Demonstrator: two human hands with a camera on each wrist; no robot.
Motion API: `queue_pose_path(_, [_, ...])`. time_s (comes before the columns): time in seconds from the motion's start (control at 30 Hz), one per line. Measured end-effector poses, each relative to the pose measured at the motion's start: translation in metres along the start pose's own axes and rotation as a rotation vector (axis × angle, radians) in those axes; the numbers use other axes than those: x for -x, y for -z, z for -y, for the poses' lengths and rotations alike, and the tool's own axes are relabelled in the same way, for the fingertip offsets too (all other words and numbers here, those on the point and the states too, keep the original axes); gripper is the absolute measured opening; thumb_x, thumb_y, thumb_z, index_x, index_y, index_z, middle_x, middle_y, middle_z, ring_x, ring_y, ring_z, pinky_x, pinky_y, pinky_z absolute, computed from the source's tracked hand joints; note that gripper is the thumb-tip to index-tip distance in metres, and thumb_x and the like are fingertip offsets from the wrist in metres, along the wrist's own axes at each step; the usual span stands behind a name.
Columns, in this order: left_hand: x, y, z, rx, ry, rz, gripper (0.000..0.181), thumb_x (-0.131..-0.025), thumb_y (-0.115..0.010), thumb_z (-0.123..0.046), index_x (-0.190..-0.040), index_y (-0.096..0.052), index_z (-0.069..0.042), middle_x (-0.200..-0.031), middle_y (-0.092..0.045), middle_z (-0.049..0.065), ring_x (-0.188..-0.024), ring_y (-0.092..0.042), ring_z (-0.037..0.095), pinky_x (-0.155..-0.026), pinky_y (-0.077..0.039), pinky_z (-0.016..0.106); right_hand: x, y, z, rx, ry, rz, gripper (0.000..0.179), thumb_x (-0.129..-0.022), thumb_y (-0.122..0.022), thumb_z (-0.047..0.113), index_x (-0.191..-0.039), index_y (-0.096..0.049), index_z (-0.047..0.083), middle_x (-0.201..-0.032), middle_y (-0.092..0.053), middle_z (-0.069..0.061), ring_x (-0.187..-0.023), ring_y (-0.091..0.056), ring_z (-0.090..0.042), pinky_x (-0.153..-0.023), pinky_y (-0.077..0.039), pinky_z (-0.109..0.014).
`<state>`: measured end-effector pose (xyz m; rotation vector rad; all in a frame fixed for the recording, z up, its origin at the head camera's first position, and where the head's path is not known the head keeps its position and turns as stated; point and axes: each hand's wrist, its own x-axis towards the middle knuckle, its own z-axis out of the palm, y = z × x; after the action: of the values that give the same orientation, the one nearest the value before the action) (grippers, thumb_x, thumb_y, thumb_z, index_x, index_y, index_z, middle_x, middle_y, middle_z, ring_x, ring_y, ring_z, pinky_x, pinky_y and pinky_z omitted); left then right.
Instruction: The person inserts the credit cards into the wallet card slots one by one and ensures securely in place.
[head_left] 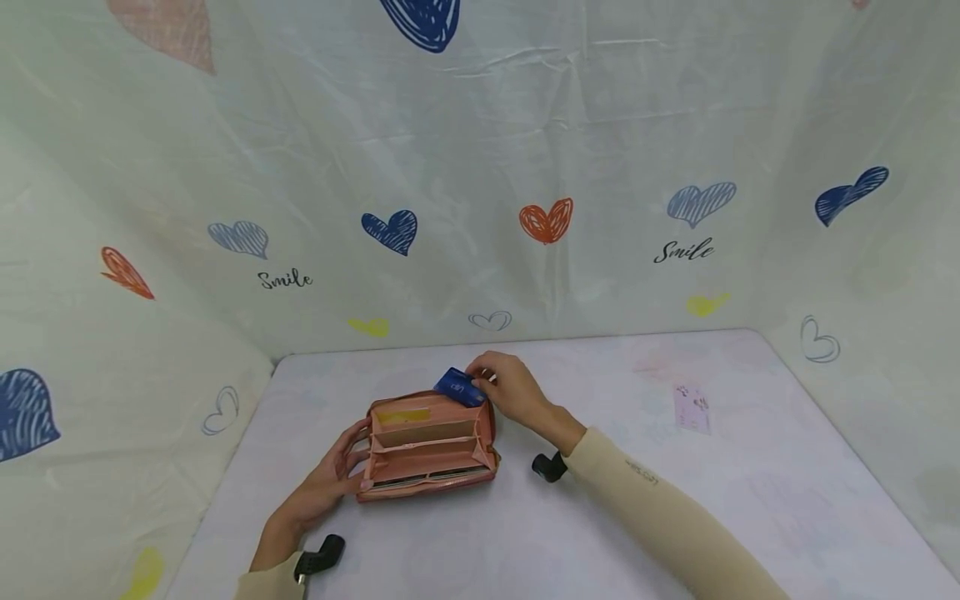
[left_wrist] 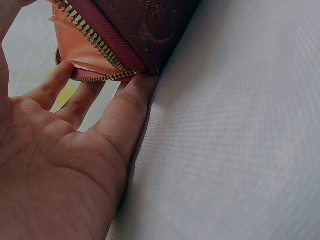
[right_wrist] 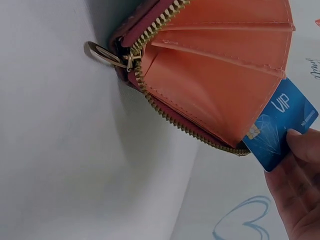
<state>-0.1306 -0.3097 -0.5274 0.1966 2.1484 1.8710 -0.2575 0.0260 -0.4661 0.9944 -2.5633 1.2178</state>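
An unzipped pink wallet (head_left: pixel 442 457) stands open-topped on the table, its fan-like compartments facing up. My left hand (head_left: pixel 327 483) grips its left end, thumb at the near bottom corner and fingers toward the far side, as the left hand (left_wrist: pixel 55 160) shows in the left wrist view. Between thumb and fingers, my right hand (head_left: pixel 513 389) pinches a blue VIP card (right_wrist: pixel 280 125) with a gold chip. The card lies tilted at the wallet's far right edge; one corner meets the rim by the zip. Whether it reaches inside cannot be told. Something yellow (head_left: pixel 405 416) shows in the back compartment.
Dark card edges (head_left: pixel 401 482) show in the wallet's near slots. A metal zip pull (right_wrist: pixel 106 55) hangs at its right end. On the white table (head_left: pixel 600 533), a pink patterned rectangle (head_left: pixel 692 408) lies at right. A heart-printed sheet (head_left: pixel 465 275) rises behind the table.
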Motion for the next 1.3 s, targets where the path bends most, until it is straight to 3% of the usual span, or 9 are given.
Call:
queue_pose_path(0.4, [0.001,0.000,0.000,0.002,0.007,0.004,0.098,-0.095,-0.075,-0.004,-0.168,-0.010,-0.005,-0.169,-0.013,0.027,-0.126,-0.052,-0.005,-0.101,-0.047,0.020,-0.013,0.000,0.011,0.170,0.037,0.148,0.018,-0.098,-0.072,-0.001,-0.111,-0.080,0.007,-0.104,-0.075,-0.005,-0.096,-0.071,-0.020,-0.086,-0.059,-0.039])
queue_pose_path(0.67, [0.000,0.001,0.001,-0.007,0.003,0.006,0.097,-0.095,-0.075,-0.006,-0.168,-0.010,-0.006,-0.168,-0.015,0.028,-0.127,-0.052,-0.004,-0.101,-0.047,0.020,-0.017,-0.007,0.015,0.280,0.064,0.254,0.017,-0.102,-0.067,0.004,-0.112,-0.080,0.009,-0.104,-0.073,-0.003,-0.102,-0.071,-0.019,-0.091,-0.059,-0.037])
queue_pose_path(1.0, [0.000,0.000,0.000,-0.021,0.000,-0.005,0.097,-0.095,-0.076,-0.007,-0.168,-0.012,-0.006,-0.169,-0.014,0.027,-0.127,-0.051,-0.006,-0.102,-0.046,0.018,-0.020,-0.009,0.014,0.376,0.192,0.310,0.018,-0.100,-0.070,0.004,-0.111,-0.081,0.013,-0.102,-0.070,-0.001,-0.097,-0.071,-0.014,-0.088,-0.059,-0.031])
queue_pose_path(1.3, [0.000,0.001,0.000,-0.025,0.012,-0.004,0.098,-0.095,-0.076,-0.007,-0.168,-0.010,-0.006,-0.169,-0.014,0.028,-0.126,-0.052,-0.006,-0.101,-0.045,0.018,-0.020,-0.008,0.018,0.426,0.239,0.346,0.017,-0.101,-0.070,0.005,-0.114,-0.077,0.012,-0.106,-0.070,-0.001,-0.101,-0.071,-0.016,-0.089,-0.059,-0.032])
